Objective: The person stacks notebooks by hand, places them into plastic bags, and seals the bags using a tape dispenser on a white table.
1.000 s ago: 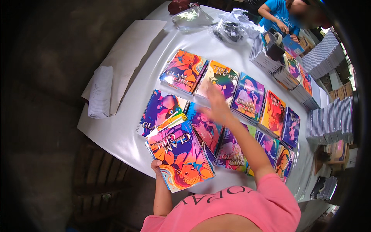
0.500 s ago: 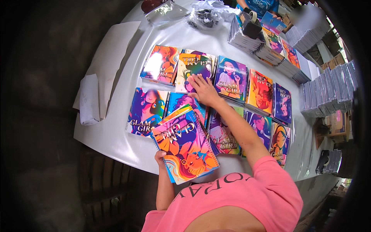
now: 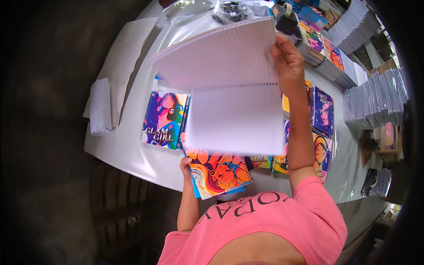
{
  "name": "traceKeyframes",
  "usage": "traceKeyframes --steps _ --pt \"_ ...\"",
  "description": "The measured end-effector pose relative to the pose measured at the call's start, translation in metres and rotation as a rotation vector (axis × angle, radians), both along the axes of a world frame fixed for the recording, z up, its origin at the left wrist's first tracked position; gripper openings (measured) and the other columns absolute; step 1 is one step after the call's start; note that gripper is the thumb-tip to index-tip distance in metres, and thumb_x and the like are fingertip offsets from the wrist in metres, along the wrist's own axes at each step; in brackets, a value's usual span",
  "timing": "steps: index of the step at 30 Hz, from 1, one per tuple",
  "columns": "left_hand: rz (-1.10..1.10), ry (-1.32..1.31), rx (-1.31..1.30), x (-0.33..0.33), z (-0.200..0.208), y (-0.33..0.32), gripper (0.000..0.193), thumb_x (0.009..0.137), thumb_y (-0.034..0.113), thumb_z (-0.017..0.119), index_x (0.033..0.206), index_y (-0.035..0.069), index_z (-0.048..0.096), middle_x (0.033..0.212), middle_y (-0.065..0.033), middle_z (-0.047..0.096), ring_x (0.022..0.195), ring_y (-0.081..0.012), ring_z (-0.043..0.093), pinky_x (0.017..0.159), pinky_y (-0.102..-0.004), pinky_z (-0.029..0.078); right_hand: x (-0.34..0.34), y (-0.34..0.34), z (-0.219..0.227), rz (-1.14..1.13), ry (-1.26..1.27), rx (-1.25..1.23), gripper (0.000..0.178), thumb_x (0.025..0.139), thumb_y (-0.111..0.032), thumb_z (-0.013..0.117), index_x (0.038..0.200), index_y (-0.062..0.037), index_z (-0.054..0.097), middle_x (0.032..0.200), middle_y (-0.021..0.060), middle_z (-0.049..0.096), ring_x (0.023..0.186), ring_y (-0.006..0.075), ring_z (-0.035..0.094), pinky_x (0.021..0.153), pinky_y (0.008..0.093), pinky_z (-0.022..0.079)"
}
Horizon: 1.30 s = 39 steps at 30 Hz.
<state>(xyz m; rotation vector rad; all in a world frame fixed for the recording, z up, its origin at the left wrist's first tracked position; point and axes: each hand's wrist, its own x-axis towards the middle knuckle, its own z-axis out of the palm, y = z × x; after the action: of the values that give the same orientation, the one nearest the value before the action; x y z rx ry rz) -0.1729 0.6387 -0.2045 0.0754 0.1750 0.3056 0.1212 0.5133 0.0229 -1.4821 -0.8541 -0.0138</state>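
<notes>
My right hand [image 3: 289, 62] pinches the upper right corner of an open spiral notebook [image 3: 236, 119], raised over the table. Its lined white pages face me, with the coil running between the upper and lower leaves. Low at the front, my left hand [image 3: 186, 168] grips the left edge of a small stack of spiral notebooks [image 3: 218, 176] with a bright orange illustrated cover on top. The open notebook overlaps the upper part of that stack and hides most of the notebook piles behind it. Left of it, a purple and blue notebook pile [image 3: 165, 117] stays visible.
Other notebook piles [image 3: 323, 110] lie at the right on the white table [image 3: 119, 154]. Tall notebook stacks [image 3: 375, 99] stand along the right side. A white wrapped bundle [image 3: 100, 108] and a large paper sheet [image 3: 128, 57] are at the left. Another person's hand [image 3: 314, 11] shows far back.
My right hand has left the pile it rested on and lifted a notebook, which now hangs open with its pages showing. The left hand still holds its stack, slightly higher.
</notes>
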Motion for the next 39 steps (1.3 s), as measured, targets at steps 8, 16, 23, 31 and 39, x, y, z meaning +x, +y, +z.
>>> traceKeyframes --steps 8,16,23,31,39 --pt "-0.057 -0.061 -0.002 0.044 0.011 -0.011 0.059 0.069 0.017 0.054 0.125 0.002 0.048 0.114 -0.0152 0.061 0.102 -0.0288 0.06 0.092 -0.0433 0.048 0.022 -0.005 -0.071 0.771 -0.012 -0.517 0.031 0.088 0.003 0.049 0.118 -0.0068 0.055 0.12 0.0108 0.058 0.123 0.0225 0.048 0.103 0.0363 0.035" --pt "-0.061 0.005 -0.018 0.003 0.021 -0.039 0.058 0.07 0.018 0.054 0.125 0.002 0.048 0.114 -0.0149 0.06 0.102 -0.0282 0.06 0.091 -0.0427 0.048 0.027 -0.071 -0.208 -0.278 -0.488 -0.853 0.041 0.084 -0.018 0.061 0.125 -0.0141 0.056 0.121 0.0127 0.059 0.113 0.033 0.055 0.096 0.0405 0.043" --pt "-0.08 -0.025 0.002 0.008 0.024 -0.048 0.057 0.071 0.02 0.054 0.125 0.003 0.048 0.114 -0.0147 0.06 0.101 -0.0276 0.06 0.091 -0.0422 0.049 0.005 -0.106 -0.078 0.23 0.245 0.126 0.018 0.086 -0.002 0.06 0.103 0.0005 0.063 0.101 0.0126 0.067 0.097 0.0209 0.064 0.085 0.0292 0.048" --pt "-0.117 -0.034 0.024 0.01 0.035 -0.068 0.056 0.072 0.021 0.055 0.125 0.003 0.048 0.114 -0.0144 0.06 0.101 -0.027 0.06 0.09 -0.0417 0.049 -0.039 -0.084 -0.067 0.619 0.137 -0.385 0.045 0.075 0.006 0.062 0.118 -0.0058 0.059 0.127 0.0121 0.057 0.124 0.0243 0.048 0.106 0.0359 0.034" --pt "-0.102 0.011 0.049 -0.028 0.043 -0.112 0.055 0.073 0.022 0.055 0.125 0.003 0.048 0.114 -0.0141 0.06 0.101 -0.0264 0.06 0.09 -0.0411 0.049 0.024 -0.205 -0.222 -0.61 -0.517 -1.146 0.053 0.079 -0.017 0.066 0.129 -0.0131 0.053 0.133 0.0113 0.052 0.127 0.0286 0.045 0.107 0.0417 0.033"
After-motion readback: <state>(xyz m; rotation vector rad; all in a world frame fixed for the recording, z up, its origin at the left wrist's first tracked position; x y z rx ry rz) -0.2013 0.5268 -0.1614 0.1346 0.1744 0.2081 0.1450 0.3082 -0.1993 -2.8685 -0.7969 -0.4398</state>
